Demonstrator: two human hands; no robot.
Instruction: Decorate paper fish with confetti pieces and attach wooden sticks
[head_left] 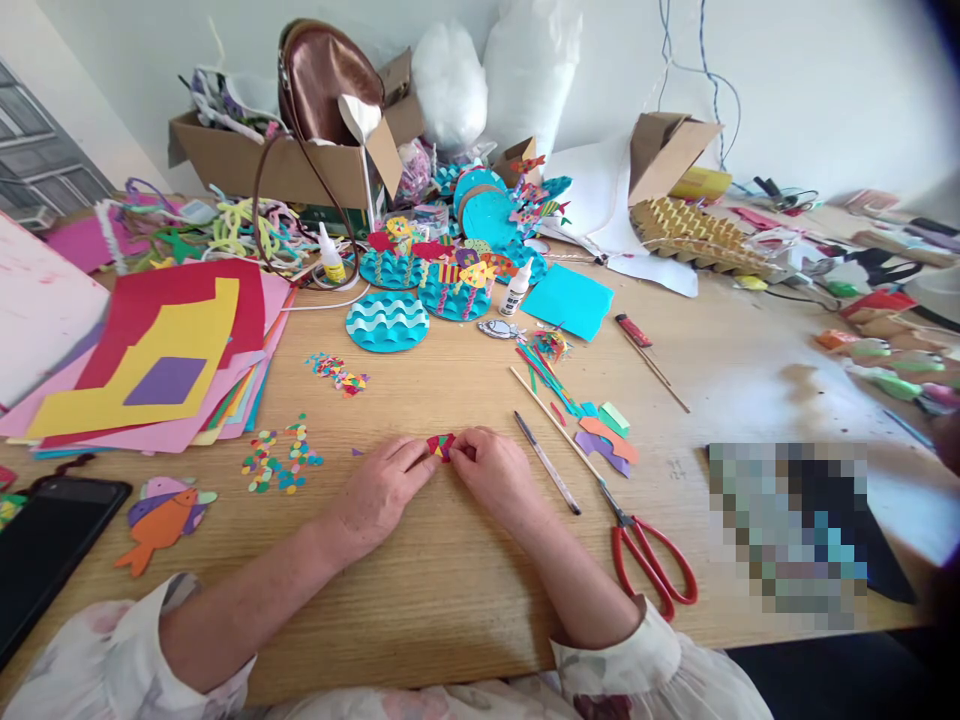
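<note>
Small red paper-like piece w/ multicolour patches, est. v. light, bendable, tearable, best held by edges: L hand grasping 9 o'clock edge, R hand pinching 3 o'clock.

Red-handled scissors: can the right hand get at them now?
Probably yes: the scissors lie beside the right forearm, nothing seen covering them. But the right hand would likely have to release the small patterned piece first.

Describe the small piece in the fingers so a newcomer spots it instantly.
On the wooden table, find where the left hand and right hand nearly meet. The small red piece sits between them. Yellow and green patches across it set it apart from the loose paper dots to its left.
</note>
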